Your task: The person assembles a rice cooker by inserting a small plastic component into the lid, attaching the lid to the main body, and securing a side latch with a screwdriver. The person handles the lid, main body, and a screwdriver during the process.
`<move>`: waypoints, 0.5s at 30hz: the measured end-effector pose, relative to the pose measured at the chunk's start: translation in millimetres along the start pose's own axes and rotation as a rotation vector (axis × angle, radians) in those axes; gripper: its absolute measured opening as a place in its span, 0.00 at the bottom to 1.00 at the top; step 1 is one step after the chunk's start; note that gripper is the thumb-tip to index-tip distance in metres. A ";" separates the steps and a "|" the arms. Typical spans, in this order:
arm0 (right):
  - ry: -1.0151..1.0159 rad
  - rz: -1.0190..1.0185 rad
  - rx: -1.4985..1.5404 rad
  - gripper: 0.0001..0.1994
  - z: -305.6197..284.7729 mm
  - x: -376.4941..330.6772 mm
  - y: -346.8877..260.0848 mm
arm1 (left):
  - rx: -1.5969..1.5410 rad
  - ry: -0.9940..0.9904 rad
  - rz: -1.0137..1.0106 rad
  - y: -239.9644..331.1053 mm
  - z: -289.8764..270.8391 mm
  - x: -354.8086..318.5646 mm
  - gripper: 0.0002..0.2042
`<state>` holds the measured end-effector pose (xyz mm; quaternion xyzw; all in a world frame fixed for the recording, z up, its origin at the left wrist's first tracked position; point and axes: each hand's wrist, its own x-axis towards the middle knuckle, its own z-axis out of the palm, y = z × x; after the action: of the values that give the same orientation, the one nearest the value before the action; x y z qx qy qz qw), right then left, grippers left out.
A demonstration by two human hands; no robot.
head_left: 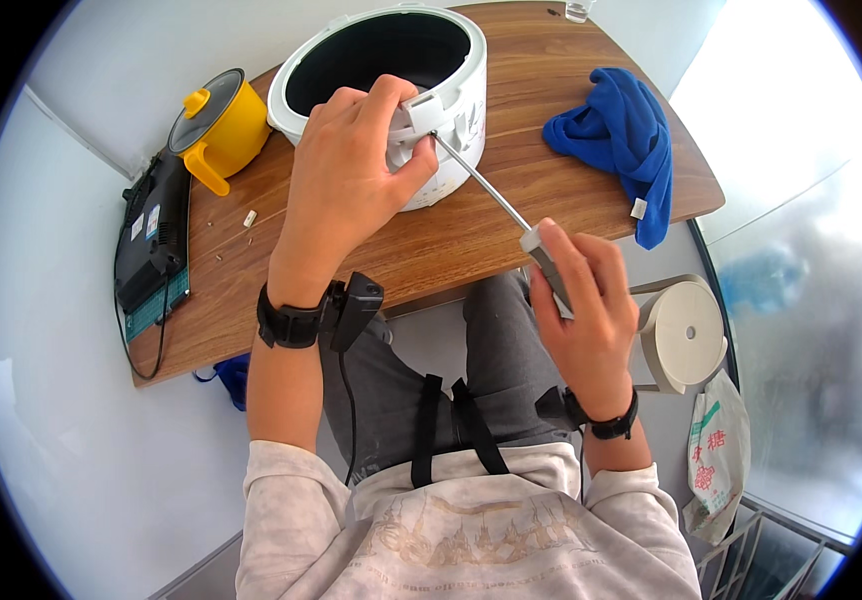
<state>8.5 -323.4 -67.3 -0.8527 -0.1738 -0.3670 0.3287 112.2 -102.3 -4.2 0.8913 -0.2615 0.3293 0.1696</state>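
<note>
A white, round rice cooker body (470, 100) without a lid stands at the far middle of the table, its dark inside facing up. My left hand (346, 170) is closed on its near rim, with the thumb below a white block-shaped part (424, 110) at the front. In my right hand (591, 320) is a screwdriver (486, 187), gripped by its grey handle. Its metal shaft slants up to the left, and the tip touches the underside of the block-shaped part beside my left thumb. What the tip meets there is too small to make out.
The wooden table (541, 185) holds a yellow pot (236, 125) with a glass lid, a black device (151, 245) on a green mat, small loose bits, and a blue cloth (611, 130) at the right. A cream stool (686, 330) stands right of my legs.
</note>
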 end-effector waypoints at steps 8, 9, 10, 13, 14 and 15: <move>-0.151 0.167 0.214 0.20 30.6 -13.9 -31.0 | -0.033 -0.021 0.033 -0.5 -5.6 1.3 0.14; -0.136 0.169 0.286 0.17 35.1 -13.6 -33.4 | -0.047 -0.025 0.041 -0.5 -6.5 1.5 0.14; -0.174 0.253 0.390 0.17 37.8 -15.5 -36.4 | -0.049 -0.028 0.044 -0.9 -6.5 0.8 0.14; -0.308 0.544 0.796 0.14 37.1 -18.1 -42.2 | -0.055 -0.032 0.051 -2.1 -6.7 -0.4 0.14; -0.364 0.666 0.997 0.14 31.2 -13.9 -43.4 | -0.057 -0.029 0.051 -2.3 -7.1 -0.4 0.14; -0.419 0.788 1.198 0.13 25.8 -10.3 -44.2 | -0.059 -0.025 0.051 -2.5 -7.6 -0.4 0.14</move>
<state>-9.0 -274.2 -69.1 -0.5787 -0.0844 0.1056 0.8042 109.5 -96.6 0.8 0.8830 -0.2960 0.3143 0.1841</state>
